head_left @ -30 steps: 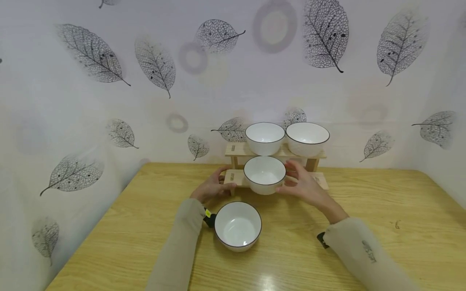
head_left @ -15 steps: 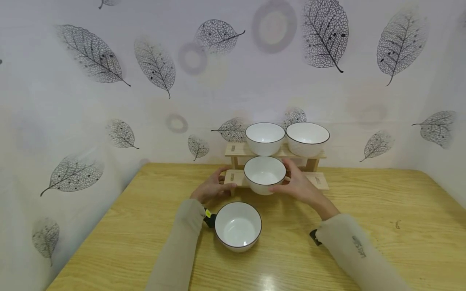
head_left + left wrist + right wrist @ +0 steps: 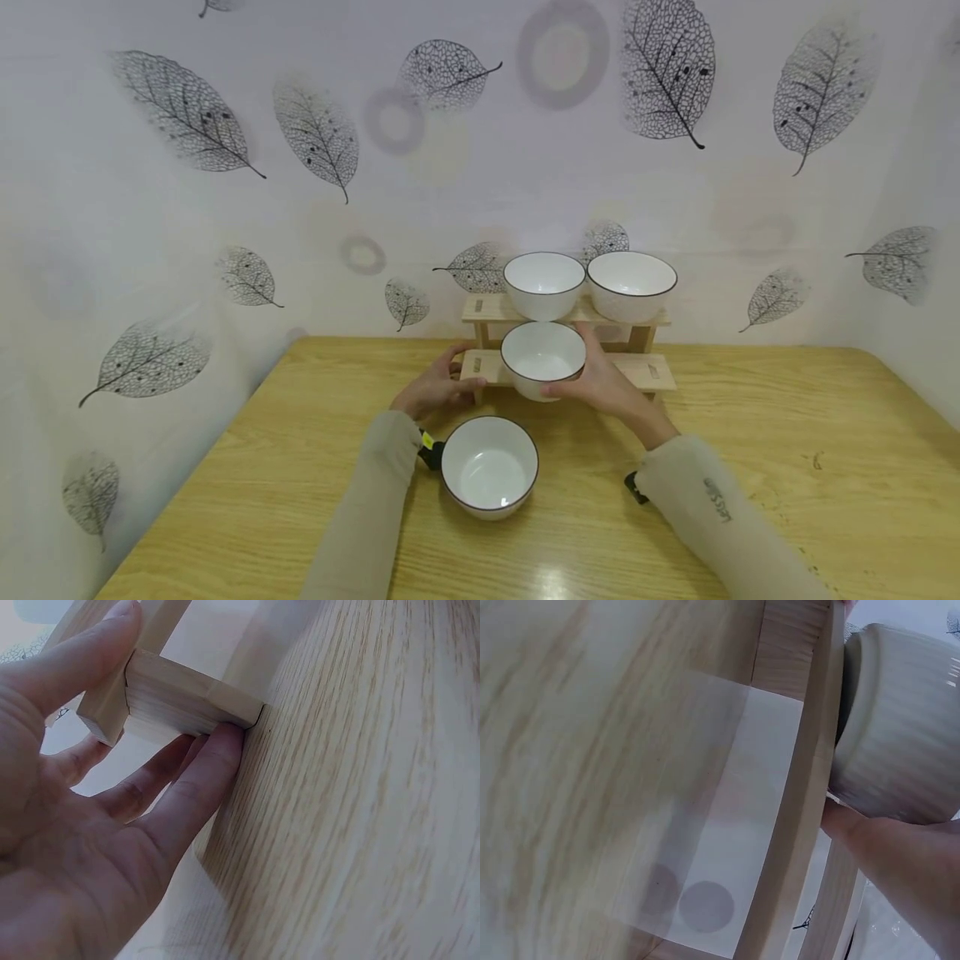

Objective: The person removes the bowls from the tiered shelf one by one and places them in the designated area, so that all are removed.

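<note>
A two-tier wooden rack [image 3: 651,371] stands at the back of the table. On its lower shelf sits a white bowl [image 3: 543,354] with a dark rim. My right hand [image 3: 607,385] holds this bowl from the right, thumb across its front and fingers around the side, partly hidden. In the right wrist view the bowl [image 3: 907,720] rests against the shelf edge beside my thumb. My left hand [image 3: 435,390] grips the rack's left end. The left wrist view shows its thumb over the shelf and fingertips against the wooden leg [image 3: 180,694].
Two more white bowls, one left [image 3: 544,287] and one right [image 3: 632,287], stand side by side on the upper shelf. Another white bowl [image 3: 490,468] is on the wooden table [image 3: 247,500] in front of the rack, near my left wrist. A leaf-patterned wall covering [image 3: 465,183] rises behind.
My right hand has moved left along the lower-shelf bowl, its thumb now further across the front. The bowl stays in about the same place, and my left hand keeps its grip on the rack.
</note>
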The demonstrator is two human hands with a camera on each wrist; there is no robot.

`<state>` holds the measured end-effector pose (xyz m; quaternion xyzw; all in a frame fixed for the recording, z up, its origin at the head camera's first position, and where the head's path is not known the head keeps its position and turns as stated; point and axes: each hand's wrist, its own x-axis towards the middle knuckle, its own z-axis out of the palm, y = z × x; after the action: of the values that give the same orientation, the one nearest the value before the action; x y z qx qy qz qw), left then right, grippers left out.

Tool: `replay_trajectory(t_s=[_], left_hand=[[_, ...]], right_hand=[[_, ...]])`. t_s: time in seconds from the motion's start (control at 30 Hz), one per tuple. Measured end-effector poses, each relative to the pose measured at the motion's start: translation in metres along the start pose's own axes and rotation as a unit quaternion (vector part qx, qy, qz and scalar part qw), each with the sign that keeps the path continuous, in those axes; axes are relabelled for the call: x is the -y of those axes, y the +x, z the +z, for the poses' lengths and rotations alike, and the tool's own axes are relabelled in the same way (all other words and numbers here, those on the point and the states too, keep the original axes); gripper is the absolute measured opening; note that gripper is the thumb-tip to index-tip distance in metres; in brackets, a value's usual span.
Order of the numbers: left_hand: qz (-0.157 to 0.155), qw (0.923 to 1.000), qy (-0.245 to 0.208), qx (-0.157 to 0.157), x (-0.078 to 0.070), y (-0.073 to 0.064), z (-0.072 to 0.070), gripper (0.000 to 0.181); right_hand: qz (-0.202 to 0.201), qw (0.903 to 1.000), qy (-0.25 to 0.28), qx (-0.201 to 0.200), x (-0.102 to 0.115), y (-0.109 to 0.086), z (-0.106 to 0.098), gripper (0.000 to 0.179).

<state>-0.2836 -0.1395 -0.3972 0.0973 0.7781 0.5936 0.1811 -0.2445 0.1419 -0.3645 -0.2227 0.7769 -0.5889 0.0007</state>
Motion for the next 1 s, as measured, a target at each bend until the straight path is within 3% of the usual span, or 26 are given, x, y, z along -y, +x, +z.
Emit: replay_trajectory(t_s=[0.33,0.63,1.0], left_hand=[[0.006,0.9999,0.013,0.008,0.007,-0.002,-0.002,0.070],[0.007,0.9999,0.012,0.000,0.005,-0.001,-0.005,0.070],[0.004,0.9999,0.006,0.014,0.001,0.006,-0.004,0.072]], right_hand=[[0.009,0.9994,0.024,-0.023,-0.006,0.001,0.011,0.110],[0.021,0.9995,0.004,-0.025,-0.005,0.004,0.010,0.113],[0.016,0.9996,0.009,-0.023,-0.005,0.006,0.005,0.102]])
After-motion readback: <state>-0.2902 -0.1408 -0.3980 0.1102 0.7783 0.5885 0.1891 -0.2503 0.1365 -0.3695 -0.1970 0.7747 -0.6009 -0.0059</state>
